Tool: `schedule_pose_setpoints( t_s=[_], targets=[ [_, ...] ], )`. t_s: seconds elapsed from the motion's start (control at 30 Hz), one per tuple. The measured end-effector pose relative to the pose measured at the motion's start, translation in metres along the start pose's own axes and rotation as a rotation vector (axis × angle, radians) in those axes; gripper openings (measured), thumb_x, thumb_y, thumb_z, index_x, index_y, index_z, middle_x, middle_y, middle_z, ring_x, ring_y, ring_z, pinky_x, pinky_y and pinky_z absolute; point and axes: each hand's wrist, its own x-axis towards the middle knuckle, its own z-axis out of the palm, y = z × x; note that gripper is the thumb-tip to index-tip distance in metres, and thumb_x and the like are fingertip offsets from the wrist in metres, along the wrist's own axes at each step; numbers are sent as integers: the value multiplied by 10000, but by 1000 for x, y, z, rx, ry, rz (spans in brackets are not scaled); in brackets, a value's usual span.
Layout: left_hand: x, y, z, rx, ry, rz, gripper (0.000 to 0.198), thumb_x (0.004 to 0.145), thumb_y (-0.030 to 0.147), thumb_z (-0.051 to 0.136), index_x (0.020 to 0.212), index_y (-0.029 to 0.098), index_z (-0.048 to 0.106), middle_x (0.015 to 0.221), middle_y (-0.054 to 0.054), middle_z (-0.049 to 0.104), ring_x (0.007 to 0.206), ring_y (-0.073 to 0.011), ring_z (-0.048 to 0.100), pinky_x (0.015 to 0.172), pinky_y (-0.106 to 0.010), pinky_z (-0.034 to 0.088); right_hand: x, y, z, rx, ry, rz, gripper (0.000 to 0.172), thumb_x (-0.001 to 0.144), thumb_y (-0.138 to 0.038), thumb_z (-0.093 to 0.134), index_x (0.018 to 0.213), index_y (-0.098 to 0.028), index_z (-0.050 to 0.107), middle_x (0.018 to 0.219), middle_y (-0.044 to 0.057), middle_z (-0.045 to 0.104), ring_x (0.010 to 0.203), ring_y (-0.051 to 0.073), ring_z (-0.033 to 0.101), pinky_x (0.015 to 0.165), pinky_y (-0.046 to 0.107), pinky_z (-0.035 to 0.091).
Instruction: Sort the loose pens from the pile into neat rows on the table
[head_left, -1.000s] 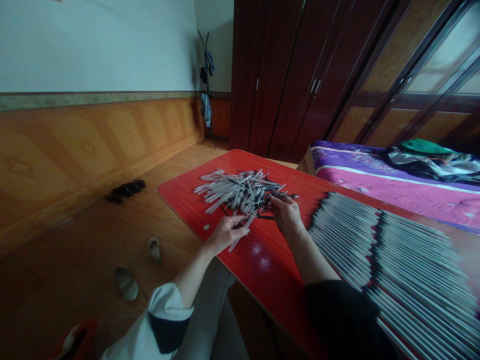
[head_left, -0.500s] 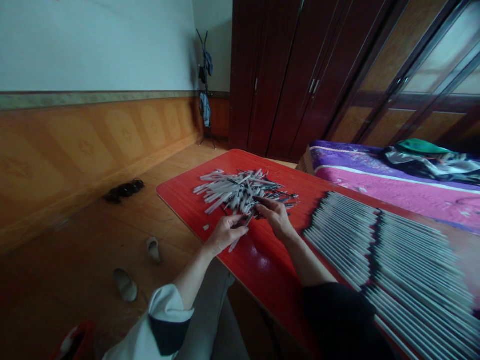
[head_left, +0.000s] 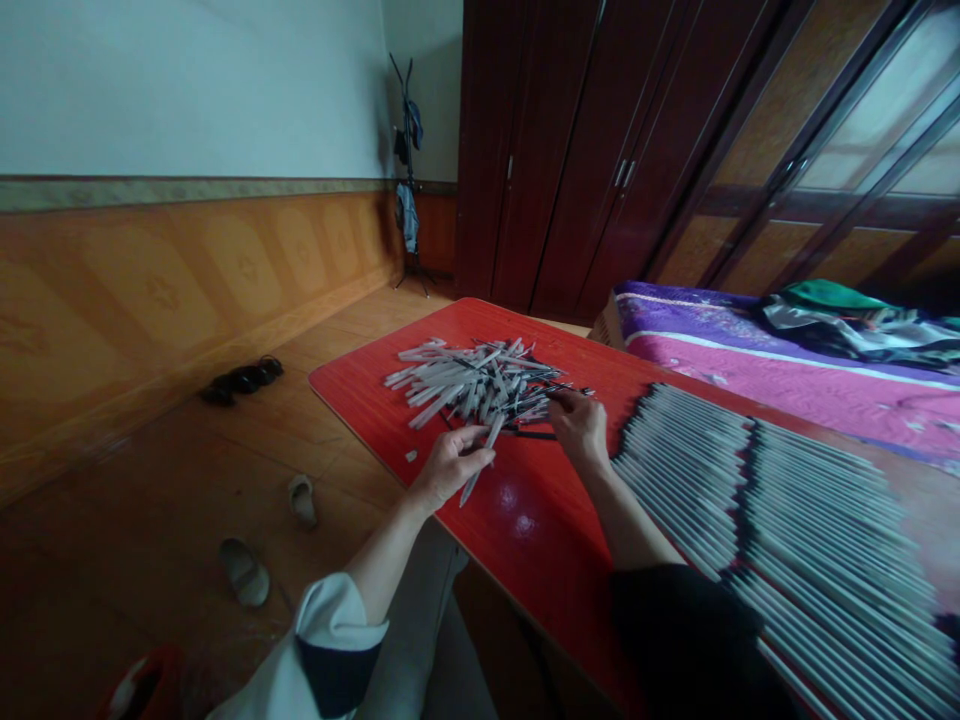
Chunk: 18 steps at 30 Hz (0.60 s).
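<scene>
My left hand (head_left: 450, 468) pinches a narrow clear plastic sleeve (head_left: 480, 462) between thumb and fingers, low over the red table. To its right, my right hand (head_left: 582, 430) is closed around one end of a thin black stick (head_left: 534, 434). The stick points left toward the sleeve; whether they touch I cannot tell. Just beyond both hands lies a loose pile of whitish plastic sleeves and dark thin sticks (head_left: 465, 380), jumbled together. What kind of stick it is does not show clearly.
Long rows of pale thin rods with dark ends (head_left: 682, 460) lie side by side on the table's right part. A small white scrap (head_left: 411, 456) sits near the left edge of the table (head_left: 360, 365). A bed (head_left: 697, 340) and a wardrobe (head_left: 562, 150) stand behind.
My right hand has moved right, away from my left hand, and the black stick now shows between them. The left hand stays nearly in place with the clear sleeve.
</scene>
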Motion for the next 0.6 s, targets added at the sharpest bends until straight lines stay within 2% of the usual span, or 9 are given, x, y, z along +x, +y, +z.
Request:
schedule_pose_setpoints(
  t_s=[0.03,0.13,0.2,0.3,0.47,0.53,0.6],
  targets=[
    [0,-1,0,-10,5,0,367,717,249,631,1060,119,637,705,-12,623,635,-111,539,622,-211,398,3,4,-7,-196,39,49,313,726,-228,462,893,-168,719,838,120,700,805,250,637,680,321,449],
    [1,-3,0,-25,6,-10,362,717,251,631,1050,109,630,684,-7,608,629,-108,542,618,-209,403,8,18,-22,-573,-74,79,266,741,-234,484,830,-139,716,848,180,687,838,291,640,664,322,436],
    [2,-3,0,-32,12,-20,359,713,257,635,1038,103,627,684,-7,603,632,-109,544,621,-211,406,9,27,-24,-676,-164,19,248,747,-238,500,826,-115,701,867,196,680,849,296,639,656,314,434],
    [2,-3,1,-42,15,-25,368,708,261,638,1039,102,621,682,-5,599,634,-109,544,628,-216,407,7,37,-20,-742,-210,-50,245,773,-241,498,841,-99,686,881,204,673,853,292,635,667,316,436],
    [1,-1,1,-46,9,-42,404,693,246,639,1069,100,615,677,-2,601,627,-107,541,623,-216,402,8,33,-15,-662,-135,-8,216,749,-253,518,764,-125,691,835,186,676,828,271,636,655,302,433],
    [1,-1,1,-33,12,-50,405,695,241,635,1072,96,615,687,-8,611,621,-108,539,615,-216,397,8,23,-14,-493,-81,33,194,704,-276,544,697,-145,687,712,132,672,761,253,637,629,291,430],
    [1,0,1,-5,12,-45,378,702,235,629,1055,100,628,716,-17,627,627,-109,536,610,-212,390,5,11,-11,-180,-64,93,170,657,-284,565,634,-151,668,576,66,630,637,216,617,570,275,426]
  ],
)
